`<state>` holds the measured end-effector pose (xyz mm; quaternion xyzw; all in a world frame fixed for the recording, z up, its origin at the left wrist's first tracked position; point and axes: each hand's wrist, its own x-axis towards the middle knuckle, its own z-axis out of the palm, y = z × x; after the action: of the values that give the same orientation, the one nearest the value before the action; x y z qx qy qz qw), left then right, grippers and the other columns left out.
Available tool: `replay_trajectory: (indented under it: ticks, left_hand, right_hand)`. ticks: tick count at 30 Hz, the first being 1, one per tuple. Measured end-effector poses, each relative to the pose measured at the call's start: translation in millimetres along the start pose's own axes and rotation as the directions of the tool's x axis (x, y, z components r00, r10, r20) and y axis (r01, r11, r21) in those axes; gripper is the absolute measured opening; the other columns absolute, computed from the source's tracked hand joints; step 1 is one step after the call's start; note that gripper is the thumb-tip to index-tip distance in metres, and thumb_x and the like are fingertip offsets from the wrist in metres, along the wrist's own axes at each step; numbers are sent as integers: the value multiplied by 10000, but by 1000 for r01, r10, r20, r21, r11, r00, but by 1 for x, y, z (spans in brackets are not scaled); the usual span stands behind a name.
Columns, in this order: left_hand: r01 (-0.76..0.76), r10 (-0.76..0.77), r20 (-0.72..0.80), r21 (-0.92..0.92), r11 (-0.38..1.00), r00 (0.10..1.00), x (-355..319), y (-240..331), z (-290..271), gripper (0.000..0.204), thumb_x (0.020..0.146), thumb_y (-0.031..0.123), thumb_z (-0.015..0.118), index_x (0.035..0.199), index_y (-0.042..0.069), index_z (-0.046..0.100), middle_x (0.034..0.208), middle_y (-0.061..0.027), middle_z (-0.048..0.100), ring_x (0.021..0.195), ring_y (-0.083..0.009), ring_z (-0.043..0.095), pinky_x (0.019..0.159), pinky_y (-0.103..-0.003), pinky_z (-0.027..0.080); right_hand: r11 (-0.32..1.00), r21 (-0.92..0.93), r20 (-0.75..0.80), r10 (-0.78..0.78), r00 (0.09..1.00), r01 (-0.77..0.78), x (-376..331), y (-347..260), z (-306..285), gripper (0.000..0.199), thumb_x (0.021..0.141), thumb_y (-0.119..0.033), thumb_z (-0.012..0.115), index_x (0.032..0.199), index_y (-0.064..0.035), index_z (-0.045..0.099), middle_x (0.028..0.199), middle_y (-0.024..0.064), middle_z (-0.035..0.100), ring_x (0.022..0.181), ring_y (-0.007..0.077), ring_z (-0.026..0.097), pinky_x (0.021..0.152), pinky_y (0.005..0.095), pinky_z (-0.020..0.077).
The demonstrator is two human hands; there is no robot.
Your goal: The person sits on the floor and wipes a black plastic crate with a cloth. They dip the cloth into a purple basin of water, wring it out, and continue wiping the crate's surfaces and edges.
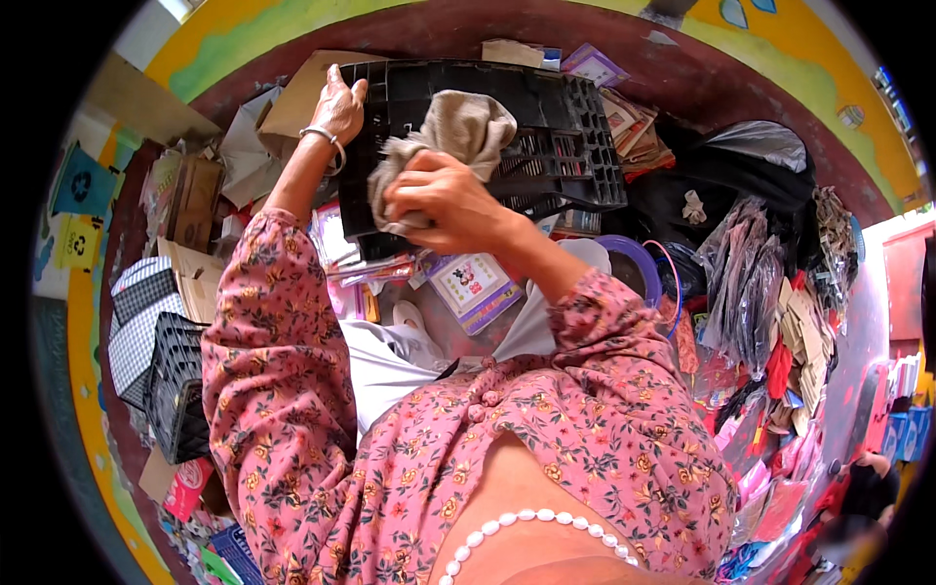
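A black plastic crate (575,146) with slotted, grid-like sides is tilted up in front of me, above my knees. My left hand (341,105), with a bangle at the wrist, grips the crate's far left edge; some of its fingers are hidden. In my right hand (453,200) is a crumpled beige cloth (473,122), bunched under closed fingers and lying against the crate's left half. Below the crate lies a purple-bordered booklet (473,288), beside a stack of thin books or papers (336,244).
Cardboard boxes (190,205) and a checked bag (141,322) stand on the left. Clear plastic bags (746,273), flattened cardboard (804,341) and a purple ring (634,263) lie to the right. A painted wall (721,63) curves behind the crate.
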<state>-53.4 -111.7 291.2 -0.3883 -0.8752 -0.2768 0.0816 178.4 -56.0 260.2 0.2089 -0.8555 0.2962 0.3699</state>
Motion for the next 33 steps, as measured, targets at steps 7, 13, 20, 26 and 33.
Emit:
replay_trajectory:
  ticks: [7,13,20,26,33]
  left_hand:
    - [-61,62,-113,15,998,992,-5,-12,15,558,878,256,441,1294,-56,239,1174,-350,426,1086,-457,446,926,-444,371]
    - [-112,123,-112,102,989,986,9,-31,29,549,871,243,446,1289,-52,246,1163,-353,431,1073,-461,450,922,-448,373]
    - [-66,68,-139,17,998,988,-5,-7,12,558,861,251,446,1286,-54,253,1140,-355,448,1059,-463,462,916,-449,378]
    - [44,-55,-145,-81,996,988,3,-6,27,557,856,265,433,1290,-40,266,1230,-301,414,1130,-418,432,948,-439,362]
    - [51,-64,-137,-98,994,988,-1,-4,24,568,864,262,422,1290,-72,252,1234,-319,397,1137,-420,419,963,-423,346]
  right_hand:
    - [767,305,-283,639,715,-565,-26,56,-100,87,685,-149,642,730,-75,656,671,93,616,612,242,589,685,344,470]
    - [937,-174,-274,249,929,-303,47,115,-68,153,716,-174,610,847,-119,667,785,95,639,822,274,601,812,367,447]
    - [405,-869,-110,403,908,-285,42,145,-30,224,754,-201,559,954,-167,655,984,39,591,1026,205,533,772,417,461]
    - [204,-871,-236,623,746,-446,27,166,-60,177,756,-212,550,870,-155,673,973,60,609,949,260,584,711,409,505]
    - [715,-504,-429,280,859,-484,72,135,-76,284,696,-266,554,941,-173,664,857,125,645,807,310,617,738,402,484]
